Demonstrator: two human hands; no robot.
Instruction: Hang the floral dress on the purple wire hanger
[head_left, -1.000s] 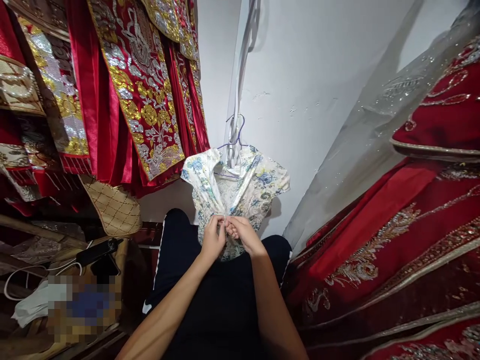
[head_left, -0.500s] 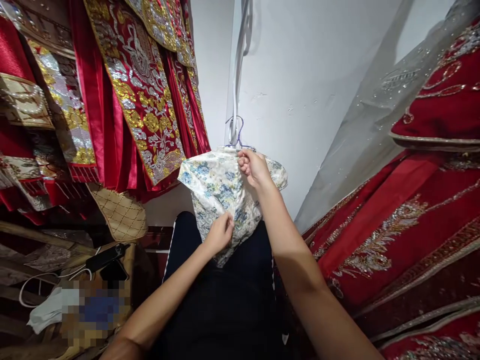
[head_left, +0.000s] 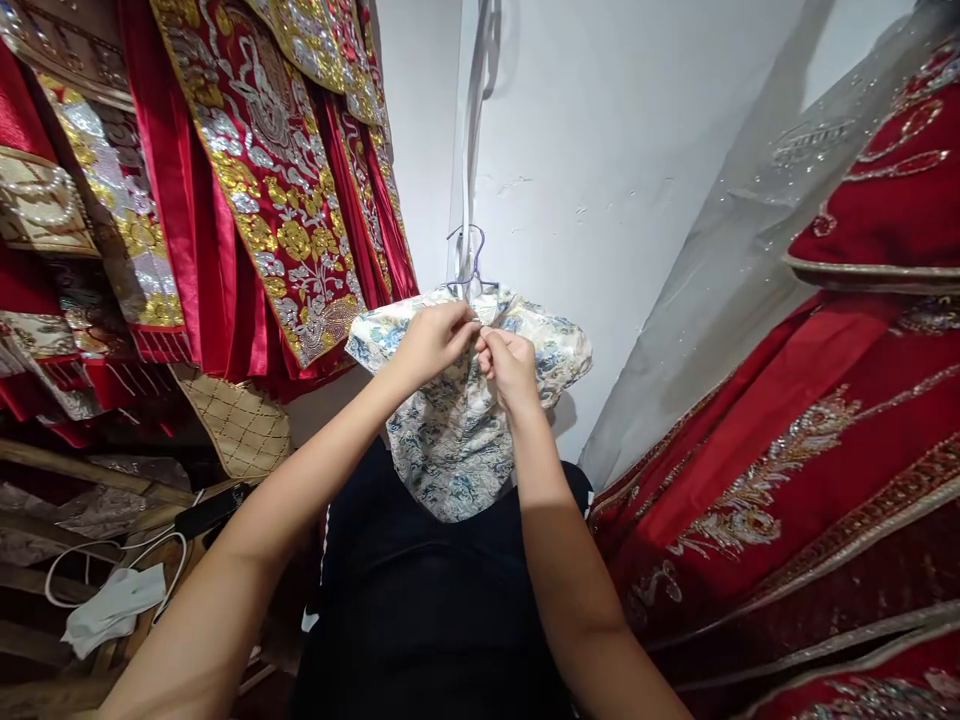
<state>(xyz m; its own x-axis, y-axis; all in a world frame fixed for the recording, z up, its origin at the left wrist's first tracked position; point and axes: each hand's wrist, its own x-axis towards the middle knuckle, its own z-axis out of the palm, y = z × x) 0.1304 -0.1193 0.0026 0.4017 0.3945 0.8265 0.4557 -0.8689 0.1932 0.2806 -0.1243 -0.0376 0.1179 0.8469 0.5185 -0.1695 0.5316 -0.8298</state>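
A white short-sleeved garment with blue flowers [head_left: 450, 450] hangs in front of me on a thin purple wire hanger [head_left: 477, 262]. Both hands meet at its upper front, just below the collar. My left hand [head_left: 439, 338] is closed, thumb and fingers pinching the front edge of the cloth. Right beside it, my right hand [head_left: 508, 362] pinches the same front with its fingers curled. Whatever small fastening may lie between the fingertips is hidden by them. The lower part of the garment hangs against my dark clothes.
Red costumes with gold and silver embroidery [head_left: 277, 190] hang at the left. More red beaded garments [head_left: 750, 480], partly under clear plastic [head_left: 720, 240], fill the right. A white wall [head_left: 585, 130] stands behind. At lower left are a white cable [head_left: 56, 570], a black device [head_left: 210, 508] and tissue [head_left: 112, 608].
My left hand has moved up from the garment's lower front to the collar area, beside my right hand. My right hand has shifted slightly down, and the garment now hangs spread wider.
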